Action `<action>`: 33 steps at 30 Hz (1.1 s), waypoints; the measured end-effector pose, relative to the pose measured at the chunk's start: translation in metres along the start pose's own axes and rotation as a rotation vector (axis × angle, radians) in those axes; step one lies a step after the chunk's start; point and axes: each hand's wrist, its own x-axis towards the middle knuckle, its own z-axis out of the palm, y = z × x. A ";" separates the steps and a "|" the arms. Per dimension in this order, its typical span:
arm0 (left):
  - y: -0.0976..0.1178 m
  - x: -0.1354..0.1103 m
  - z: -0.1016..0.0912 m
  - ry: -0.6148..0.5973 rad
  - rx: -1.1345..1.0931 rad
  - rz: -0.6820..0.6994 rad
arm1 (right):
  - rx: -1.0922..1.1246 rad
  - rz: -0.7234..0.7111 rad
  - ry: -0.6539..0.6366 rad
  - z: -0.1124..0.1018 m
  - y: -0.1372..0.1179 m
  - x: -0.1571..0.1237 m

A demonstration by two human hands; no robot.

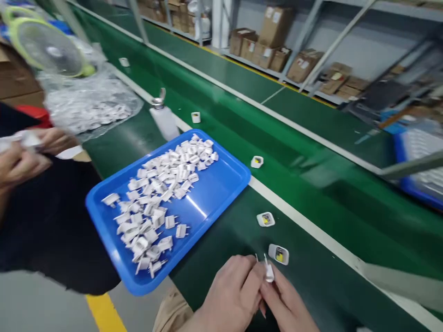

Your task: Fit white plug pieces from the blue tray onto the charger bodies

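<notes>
At the far left of the head view, a co-worker's hands (24, 154) are working a white piece above a black garment (44, 226), near a clear bag of white parts (86, 106) and a desk fan (48, 48). Moving right, a blue plastic tray (218, 189) is holding a loose heap of white two-pin plug parts (152, 198) on a green conveyor belt (321, 203). Below the tray, the person's left hand (228, 295) is curling in against a held plug part (269, 273); whether it is gripping cannot be told. The right hand (289, 304) is clenched in a fingertip pinch on that part. Its long axis is standing nearly upright in view, thin metal pins apparently pointing away from the person, just beside a yellow-labelled white plug housing (278, 255). Further housings (266, 220) are lying apart along the belt. Cardboard boxes (275, 41) are sitting on shelving at upper right, and a second blue tray (415, 170) is showing at the far right.
</notes>
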 end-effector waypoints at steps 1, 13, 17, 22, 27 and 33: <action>0.005 0.003 0.008 -0.036 -0.044 0.044 | 0.136 0.114 -0.030 -0.001 0.005 -0.007; -0.013 0.052 0.049 -0.407 -0.152 0.137 | 0.274 0.370 0.399 -0.049 0.044 -0.036; -0.018 0.049 0.074 -0.549 -0.123 0.032 | 0.260 0.258 0.518 -0.046 0.057 -0.028; -0.008 0.040 0.101 -0.461 -0.043 -0.077 | -0.111 0.135 0.467 -0.034 0.068 -0.022; -0.013 0.037 0.108 -0.428 -0.051 -0.058 | -0.265 0.044 0.382 -0.034 0.071 -0.020; -0.023 0.037 0.107 -0.438 -0.172 -0.069 | -0.198 0.062 0.440 -0.033 0.072 -0.019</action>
